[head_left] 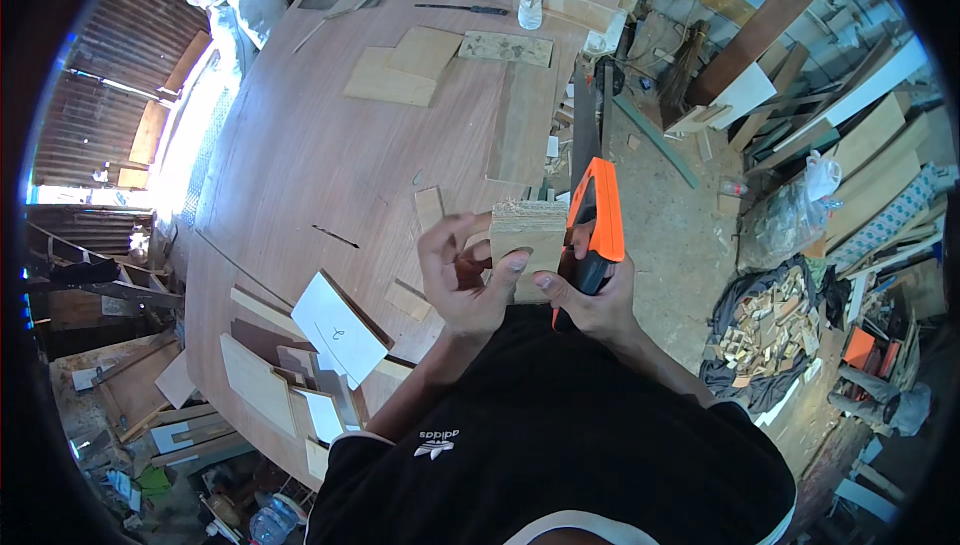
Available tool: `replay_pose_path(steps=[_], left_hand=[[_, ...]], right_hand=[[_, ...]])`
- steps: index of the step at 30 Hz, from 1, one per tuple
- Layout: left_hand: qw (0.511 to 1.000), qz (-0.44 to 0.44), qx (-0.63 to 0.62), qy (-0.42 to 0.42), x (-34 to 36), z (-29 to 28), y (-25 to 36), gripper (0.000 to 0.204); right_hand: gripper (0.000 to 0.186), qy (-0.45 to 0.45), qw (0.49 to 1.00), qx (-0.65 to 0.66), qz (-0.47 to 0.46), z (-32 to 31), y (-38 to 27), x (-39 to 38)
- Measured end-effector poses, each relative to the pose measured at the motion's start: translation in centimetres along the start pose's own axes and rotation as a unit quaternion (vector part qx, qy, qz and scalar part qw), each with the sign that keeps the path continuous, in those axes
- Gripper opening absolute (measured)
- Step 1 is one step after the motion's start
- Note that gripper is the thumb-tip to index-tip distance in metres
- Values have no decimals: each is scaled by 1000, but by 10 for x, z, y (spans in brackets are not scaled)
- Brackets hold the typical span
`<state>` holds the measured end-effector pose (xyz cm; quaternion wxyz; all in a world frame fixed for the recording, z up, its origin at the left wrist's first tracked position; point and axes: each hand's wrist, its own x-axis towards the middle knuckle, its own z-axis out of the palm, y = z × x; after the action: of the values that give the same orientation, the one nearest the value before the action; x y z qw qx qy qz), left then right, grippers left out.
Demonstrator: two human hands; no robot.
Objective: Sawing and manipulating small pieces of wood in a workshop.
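Observation:
Close in front of my body, my left hand grips a pale wooden block from its left side, the thumb pressed on its face. The block's upper edge looks rough and frayed, as if sawn; it may be several boards stacked together. My right hand holds a handsaw by its orange and black handle, fingers wrapped through the grip. From that handle the dark blade points away from me, along the table's right side. My right thumb also touches the block's lower right side.
A large wooden table spreads ahead and left, bearing loose boards, a white panel and a thin dark tool. A glass jar stands at the far end. To the right lie an offcut heap and leaning planks.

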<state>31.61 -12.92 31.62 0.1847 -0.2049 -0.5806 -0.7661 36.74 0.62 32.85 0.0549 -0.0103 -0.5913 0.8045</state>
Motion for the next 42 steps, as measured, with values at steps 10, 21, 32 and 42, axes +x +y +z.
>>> replay_pose_path(steps=[10, 21, 32, 42], left_hand=[[985, 30, 165, -24, -6, -8, -2, 35], [986, 12, 162, -44, -2, -6, 0, 35], [744, -441, 255, -432, 10, -70, -4, 47], [642, -391, 172, -636, -27, -62, 30, 48]], right_hand=[[40, 1, 999, -9, 46, -5, -2, 0], [37, 14, 998, 7, 56, -9, -5, 1], [36, 71, 996, -12, 54, -13, -5, 1], [38, 88, 993, -17, 72, -13, -6, 6]])
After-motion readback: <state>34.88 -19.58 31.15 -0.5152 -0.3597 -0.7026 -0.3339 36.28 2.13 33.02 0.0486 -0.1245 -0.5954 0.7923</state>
